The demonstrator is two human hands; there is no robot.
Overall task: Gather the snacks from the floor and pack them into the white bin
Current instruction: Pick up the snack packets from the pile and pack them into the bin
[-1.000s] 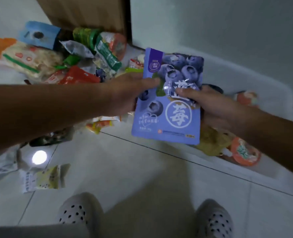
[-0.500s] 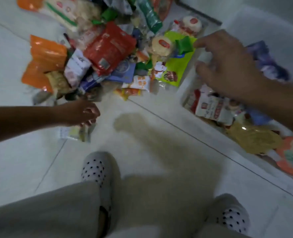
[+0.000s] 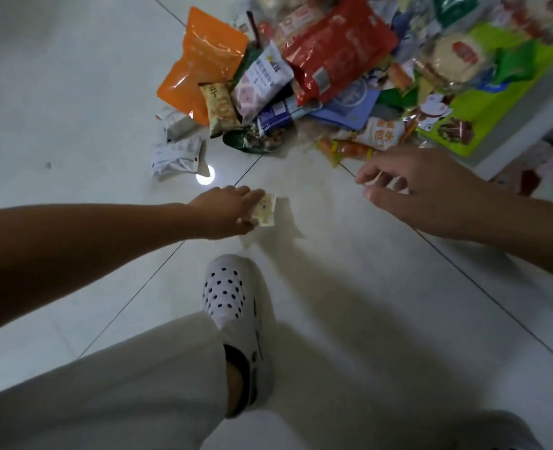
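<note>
Holding blurred packets [image 3: 528, 182], white bin [image 3: 508, 138]

Pale trousers [image 3: 122, 384] reach a white clog [image 3: 236, 306]. Dark round holes dot the clog's toe, and black lining shows at its heel.

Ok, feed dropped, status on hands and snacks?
Left hand on small yellow packet, grip unclear. Right hand open, empty. Snack pile on floor ahead, nothing blocking.
</note>
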